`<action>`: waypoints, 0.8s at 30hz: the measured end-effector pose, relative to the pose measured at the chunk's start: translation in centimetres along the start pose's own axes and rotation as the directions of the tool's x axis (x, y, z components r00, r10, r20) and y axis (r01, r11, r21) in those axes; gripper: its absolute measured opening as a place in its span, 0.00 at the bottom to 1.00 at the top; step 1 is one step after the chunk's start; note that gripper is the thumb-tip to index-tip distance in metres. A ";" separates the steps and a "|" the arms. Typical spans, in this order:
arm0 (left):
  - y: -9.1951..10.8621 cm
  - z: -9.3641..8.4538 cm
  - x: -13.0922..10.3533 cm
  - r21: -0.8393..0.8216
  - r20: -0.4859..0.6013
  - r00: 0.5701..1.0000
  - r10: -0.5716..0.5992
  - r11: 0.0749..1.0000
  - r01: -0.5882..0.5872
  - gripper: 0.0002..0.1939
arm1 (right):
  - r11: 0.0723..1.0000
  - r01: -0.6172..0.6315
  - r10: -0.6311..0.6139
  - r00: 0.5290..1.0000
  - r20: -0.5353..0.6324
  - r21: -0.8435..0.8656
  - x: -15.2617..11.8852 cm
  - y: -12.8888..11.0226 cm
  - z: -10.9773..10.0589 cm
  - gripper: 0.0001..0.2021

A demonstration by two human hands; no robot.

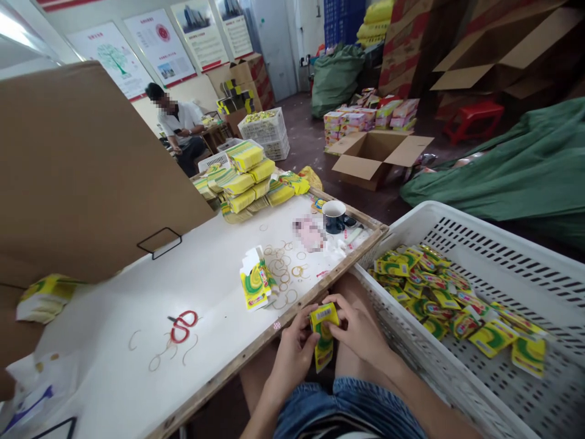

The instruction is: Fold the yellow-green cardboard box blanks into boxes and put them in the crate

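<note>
A small yellow and green box [324, 338] is held upright over my lap, just off the table's front edge. My left hand [295, 347] grips its left side, thumb on the front. My right hand [354, 323] has its fingers on the box's top right corner, by the barcode end. On the white table [137, 286] near my hands lies a small pile of flat yellow cartons [256, 283], with loose rubber bands [281, 268] beside it. Several similar filled-looking boxes [429, 292] lie in the white plastic basket [466, 238] to my right.
Red-handled scissors [183, 327] lie on the table. Bundled yellow cartons [247, 177] are stacked at its far end, near a dark mug [334, 217]. A large cardboard box [82, 164] stands at left. A person [180, 125] sits in the background.
</note>
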State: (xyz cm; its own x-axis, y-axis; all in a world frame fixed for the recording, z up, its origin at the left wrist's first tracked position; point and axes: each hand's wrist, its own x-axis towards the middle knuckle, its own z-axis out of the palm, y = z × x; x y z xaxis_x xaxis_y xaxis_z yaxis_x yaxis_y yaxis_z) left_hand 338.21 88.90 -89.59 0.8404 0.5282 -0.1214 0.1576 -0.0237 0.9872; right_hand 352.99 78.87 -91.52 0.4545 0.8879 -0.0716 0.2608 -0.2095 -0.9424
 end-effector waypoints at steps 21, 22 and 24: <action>1.0 0.8 1.0 -0.188 -0.039 0.999 -0.036 0.982 0.028 0.22 | 0.965 0.142 -0.117 0.985 -0.124 0.221 0.2 -0.3 -0.6 0.11; 0.9 1.0 1.0 -0.157 -0.041 0.999 -0.008 0.988 0.002 0.21 | 0.961 0.142 -0.113 0.984 -0.136 0.235 0.1 -0.3 -0.5 0.11; 0.9 0.6 1.0 -0.005 -0.082 0.993 0.087 0.996 -0.088 0.20 | 0.963 0.175 -0.128 0.967 -0.221 0.207 0.1 -0.4 -1.0 0.10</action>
State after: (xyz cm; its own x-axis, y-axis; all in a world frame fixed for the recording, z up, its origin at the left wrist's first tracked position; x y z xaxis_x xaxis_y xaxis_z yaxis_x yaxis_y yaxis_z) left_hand 339.57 88.88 -88.87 0.8055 0.5920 -0.0257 0.0801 -0.0657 0.9946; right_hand 353.79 78.64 -90.84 0.5941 0.7948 0.1235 0.1544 0.0380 -0.9873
